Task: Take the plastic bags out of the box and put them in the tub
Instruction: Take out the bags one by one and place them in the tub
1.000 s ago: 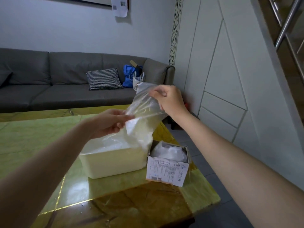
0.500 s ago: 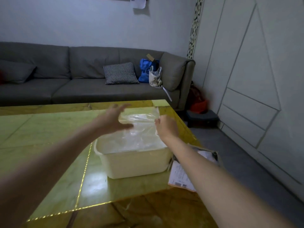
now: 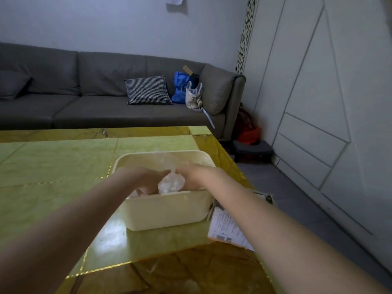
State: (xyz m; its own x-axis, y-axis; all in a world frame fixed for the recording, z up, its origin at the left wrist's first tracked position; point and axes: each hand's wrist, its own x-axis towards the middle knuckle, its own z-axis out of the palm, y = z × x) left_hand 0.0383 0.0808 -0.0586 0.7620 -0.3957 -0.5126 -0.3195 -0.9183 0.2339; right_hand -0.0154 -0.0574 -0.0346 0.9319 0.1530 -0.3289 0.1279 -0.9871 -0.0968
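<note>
- The tub [image 3: 165,211] is being used as the main landmark; it is sitting on the yellow-green table [image 3: 55,164].
- A clear plastic bag [image 3: 171,183] is being pushed down inside the tub, between the two hands.
- The left hand [image 3: 148,179] is being held inside the tub, on the left of the bag. It is touching the bag, but it cannot be told if the fingers are curled round it or lying flat.
- The right hand [image 3: 192,174] is being held inside the tub too, on the right of the bag. It is touching the bag, and its grip cannot be told either.
- The box [image 3: 229,228] is lying just beside the tub, on its right, and is being mostly hidden by the right arm.
- At least one bag is being put in the tub, so the task seems partly done. The inside of the box is not being shown, so how many bags are left cannot be told.
- A white label with printed lines and small dark marks is being shown on the box. The writing is too small to be read.
</note>
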